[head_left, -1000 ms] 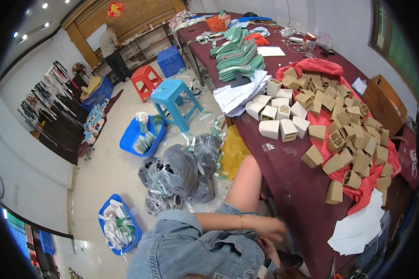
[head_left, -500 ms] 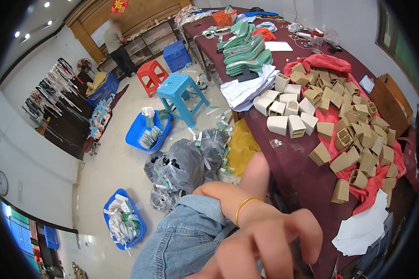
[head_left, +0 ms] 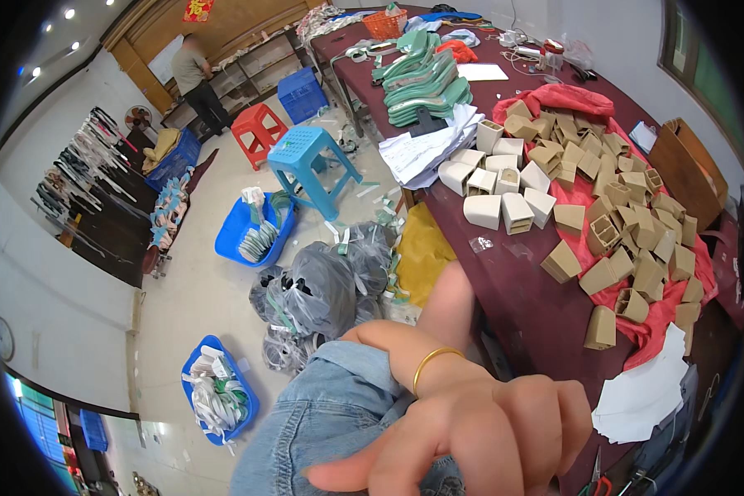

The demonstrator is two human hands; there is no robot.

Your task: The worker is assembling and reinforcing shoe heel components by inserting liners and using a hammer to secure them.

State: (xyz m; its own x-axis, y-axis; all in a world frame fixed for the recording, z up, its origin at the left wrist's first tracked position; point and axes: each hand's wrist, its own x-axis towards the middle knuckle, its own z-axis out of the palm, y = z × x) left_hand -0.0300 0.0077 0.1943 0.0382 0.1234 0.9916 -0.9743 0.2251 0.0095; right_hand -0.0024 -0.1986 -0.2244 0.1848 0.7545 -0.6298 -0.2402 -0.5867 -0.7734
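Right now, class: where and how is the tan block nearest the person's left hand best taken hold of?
Probably pinch the tan block by its opposite side walls, coming from the picture's lower left. It looks boxy, giving walls to squeeze; bare maroon tablecloth borders that side, while another tan block and red cloth crowd its right.

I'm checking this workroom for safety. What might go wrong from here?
The left hand, large in the foreground, may hide what lies behind it. The hollow beige blocks, heaped loosely on the red sheet, might tumble. Grey plastic bags on the floor could trip someone.
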